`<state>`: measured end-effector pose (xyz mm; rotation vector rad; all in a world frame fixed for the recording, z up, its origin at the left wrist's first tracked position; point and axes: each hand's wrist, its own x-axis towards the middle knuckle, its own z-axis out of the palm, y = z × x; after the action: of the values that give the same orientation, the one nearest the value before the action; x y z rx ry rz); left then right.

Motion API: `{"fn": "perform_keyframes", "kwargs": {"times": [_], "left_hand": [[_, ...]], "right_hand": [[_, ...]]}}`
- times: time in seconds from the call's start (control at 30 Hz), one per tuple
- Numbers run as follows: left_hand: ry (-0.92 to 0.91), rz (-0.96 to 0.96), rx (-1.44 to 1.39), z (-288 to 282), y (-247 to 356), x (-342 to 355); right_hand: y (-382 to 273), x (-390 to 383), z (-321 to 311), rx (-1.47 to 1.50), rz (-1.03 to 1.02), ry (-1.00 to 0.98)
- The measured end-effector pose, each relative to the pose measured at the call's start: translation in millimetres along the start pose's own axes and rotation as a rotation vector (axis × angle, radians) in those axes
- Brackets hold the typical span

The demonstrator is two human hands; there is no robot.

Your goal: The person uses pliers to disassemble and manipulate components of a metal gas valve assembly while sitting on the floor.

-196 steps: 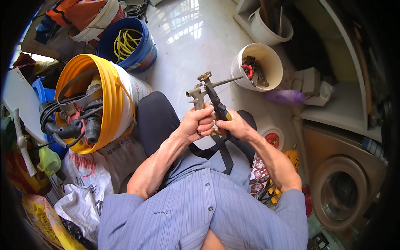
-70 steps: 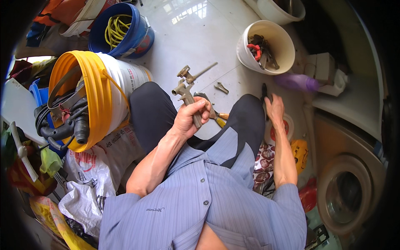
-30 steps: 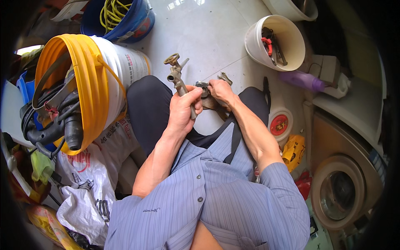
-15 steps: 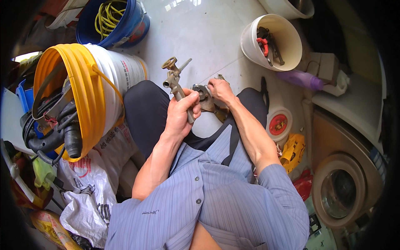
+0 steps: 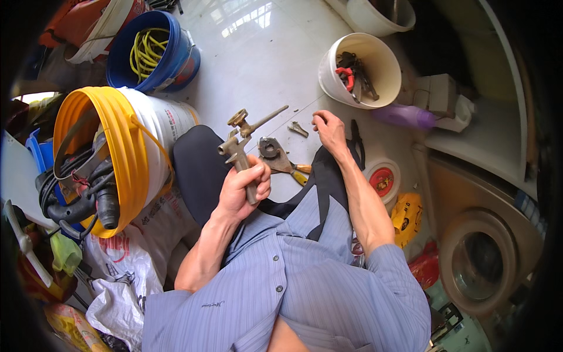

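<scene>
My left hand (image 5: 245,186) is closed round the grip of a gun-shaped metal tool (image 5: 239,154), which looks like a foam gun. It has a brass ring on top and a thin tapered rod pointing far right. My right hand (image 5: 331,134) hovers over the floor beside my right knee, fingers curled in; whatever they hold, if anything, is hidden. Left of it lies a small metal piece (image 5: 298,129). Between my knees rests a flat scraper-like tool (image 5: 282,163) with a black ring (image 5: 270,148) on its blade and a yellow handle (image 5: 299,177) close by.
Black-handled pliers (image 5: 356,142) lie right of my right hand. A white bucket (image 5: 384,73) of tools stands beyond. On the left are a yellow bucket (image 5: 126,158) with a corded power tool and a blue bucket (image 5: 155,73) with yellow hose. A front-loading washing machine (image 5: 437,205) stands at right.
My right hand has moved right, away from the small metal piece, which now shows on the floor. My left hand keeps its hold, its tool tilted further right. The whole view has shifted.
</scene>
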<state>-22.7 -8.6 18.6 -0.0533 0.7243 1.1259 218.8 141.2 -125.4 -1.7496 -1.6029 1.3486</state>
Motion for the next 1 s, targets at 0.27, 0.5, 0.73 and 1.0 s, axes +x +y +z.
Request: {"fn": "perform_keyframes", "kwargs": {"times": [0.27,0.5,0.73,1.0], "left_hand": [[-0.258,-0.335,0.124,45.1,24.0,-35.4],[-0.511,-0.542,-0.030,112.2,-12.2,-28.8],[-0.546,-0.520,0.266,136.4,-29.7,-29.0],[-0.437,-0.294,0.523,153.5,-42.6,-31.8]], "right_hand": [[-125.2,-102.4,-72.8,-0.506,-0.846,0.111],[-138.5,-157.3,-123.4,-0.154,-0.688,-0.016],[-128.5,-200.6,-161.9,-0.147,-0.614,0.066],[-121.5,-217.2,-175.1,-0.214,-0.660,0.178]]}}
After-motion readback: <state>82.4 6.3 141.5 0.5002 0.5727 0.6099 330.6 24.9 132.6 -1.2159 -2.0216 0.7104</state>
